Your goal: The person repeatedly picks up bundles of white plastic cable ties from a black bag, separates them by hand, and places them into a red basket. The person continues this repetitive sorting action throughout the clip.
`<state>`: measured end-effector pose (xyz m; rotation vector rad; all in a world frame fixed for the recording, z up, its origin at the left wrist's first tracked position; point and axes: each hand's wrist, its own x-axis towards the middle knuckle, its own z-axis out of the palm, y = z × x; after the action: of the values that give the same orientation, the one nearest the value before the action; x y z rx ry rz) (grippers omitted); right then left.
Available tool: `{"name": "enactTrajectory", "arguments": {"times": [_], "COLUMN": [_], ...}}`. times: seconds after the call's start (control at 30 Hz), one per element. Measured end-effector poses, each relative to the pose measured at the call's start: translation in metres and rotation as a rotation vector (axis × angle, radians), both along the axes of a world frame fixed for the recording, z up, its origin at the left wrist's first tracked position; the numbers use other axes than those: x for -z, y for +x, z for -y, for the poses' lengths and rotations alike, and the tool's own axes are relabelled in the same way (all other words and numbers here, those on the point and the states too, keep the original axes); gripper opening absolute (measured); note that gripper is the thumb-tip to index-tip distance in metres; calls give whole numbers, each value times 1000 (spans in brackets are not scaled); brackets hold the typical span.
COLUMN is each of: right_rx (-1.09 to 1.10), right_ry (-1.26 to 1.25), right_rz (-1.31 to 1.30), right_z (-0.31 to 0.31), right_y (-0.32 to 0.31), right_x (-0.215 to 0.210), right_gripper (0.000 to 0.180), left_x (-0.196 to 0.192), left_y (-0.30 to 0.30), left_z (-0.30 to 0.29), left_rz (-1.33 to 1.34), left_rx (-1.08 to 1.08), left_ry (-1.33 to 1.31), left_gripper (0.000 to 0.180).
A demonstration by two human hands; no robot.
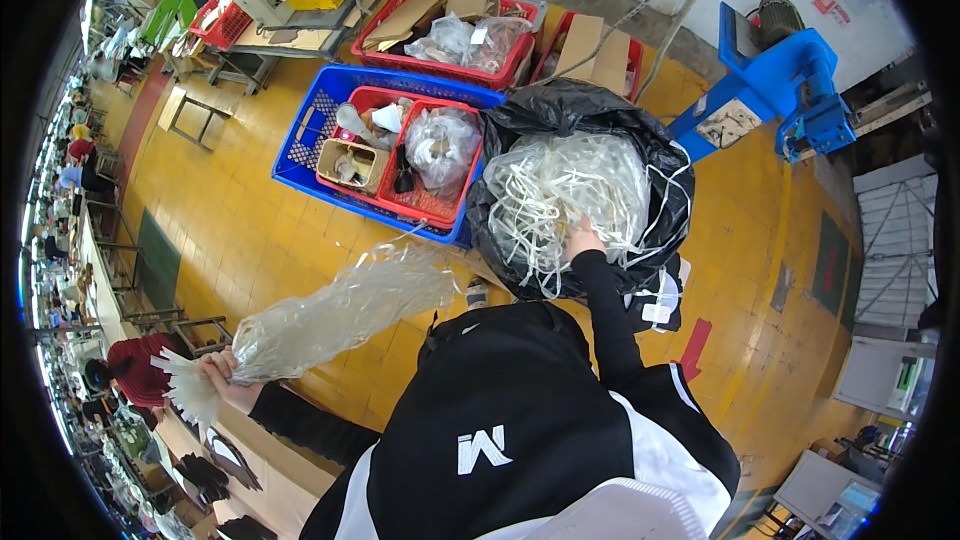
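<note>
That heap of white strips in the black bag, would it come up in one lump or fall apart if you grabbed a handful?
The white strips look thin and floppy, looping loosely, so a handful would likely trail and tangle. Some already droop over the black bag rim, suggesting they are light. The right hand reaches into them; the left hand grips a crumpled clear plastic bag.

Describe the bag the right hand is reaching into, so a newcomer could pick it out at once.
Start at the blue crate on the yellow floor; just to its right stands a black plastic bag, mouth open. The right hand is pushed into the tangle of white strips filling it. Its neighbours are rigid red and blue crates; this is the only soft black sack, and the only one holding strips.
</note>
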<state>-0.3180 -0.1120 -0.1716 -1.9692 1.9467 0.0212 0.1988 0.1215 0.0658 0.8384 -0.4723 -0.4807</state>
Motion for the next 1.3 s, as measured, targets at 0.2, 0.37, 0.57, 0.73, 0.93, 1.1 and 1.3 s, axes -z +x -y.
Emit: {"name": "enactTrajectory", "arguments": {"times": [0.2, 0.37, 0.57, 0.73, 0.93, 1.1, 1.3], "right_rx": [-187, -301, -270, -62, -289, -316, -633], "right_ry": [-294, -590, -352, -83, -450, -442, -118], "right_rz": [325, 714, 1160, 1578, 1101, 1028, 1263], "right_z": [-11, -18, -49, -52, -48, -55, -61], "right_y": [10, 75, 119, 120, 112, 123, 132], "right_x": [-37, -122, -207, -212, -212, -217, -217], "right_gripper": [17, 15, 19, 39, 46, 63, 41], "left_x": [13, 32, 71, 86, 52, 63, 48], "left_y": [-44, -116, -203, -231, -256, -237, -240], "left_z": [51, 104, 122, 129, 138, 134, 139], "left_rz": [-110, -80, 122, 97, -90, -220, -477], "left_rx": [-90, 219, 822, 893, 615, 614, 761], "left_ry": [172, 353, 543, 519, 400, 429, 447], "left_gripper": [17, 21, 26, 30, 23, 24, 32]}}
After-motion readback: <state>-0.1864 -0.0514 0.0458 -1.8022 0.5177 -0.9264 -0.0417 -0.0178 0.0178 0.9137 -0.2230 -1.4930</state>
